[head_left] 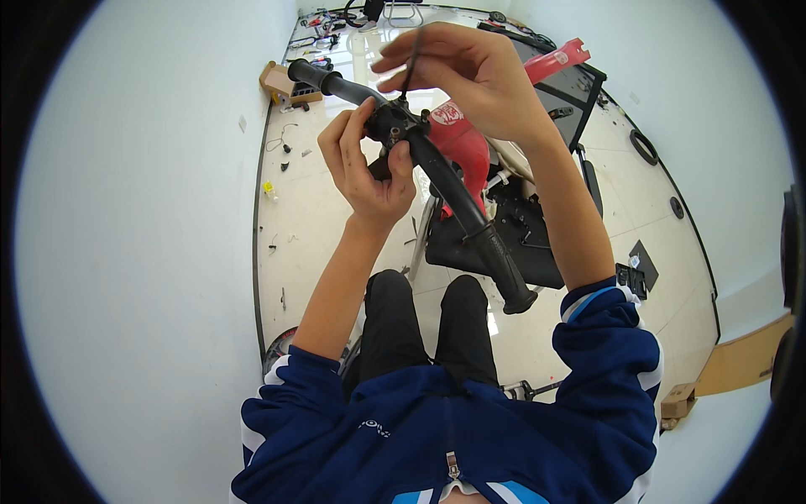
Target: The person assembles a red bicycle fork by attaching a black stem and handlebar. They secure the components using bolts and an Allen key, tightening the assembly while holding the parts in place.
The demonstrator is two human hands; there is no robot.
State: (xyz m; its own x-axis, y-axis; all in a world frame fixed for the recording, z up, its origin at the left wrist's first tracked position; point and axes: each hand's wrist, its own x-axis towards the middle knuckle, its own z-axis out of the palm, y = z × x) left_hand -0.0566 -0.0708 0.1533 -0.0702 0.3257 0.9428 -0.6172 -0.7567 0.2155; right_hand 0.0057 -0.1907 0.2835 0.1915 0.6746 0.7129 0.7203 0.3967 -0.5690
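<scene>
A black handlebar (453,189) runs diagonally before me, with ribbed grips at both ends. My left hand (369,168) is closed around the clamp (393,126) at its middle, thumb below and fingers on the far side. A thin dark rod, like a hex key (410,74), stands up from the clamp and is slightly blurred. Beside that rod is my right hand (470,76), its fingers stretched out and apart; whether they touch it is hard to tell. Behind the bar is a red frame (470,151), partly hidden by my right forearm.
A black padded seat or board (495,252) lies beneath the bar. To the right stands a dark table (579,105). Small parts are scattered over the tiled floor (315,227), near an open cardboard box (275,81). Tyres (644,147) rest along the right wall.
</scene>
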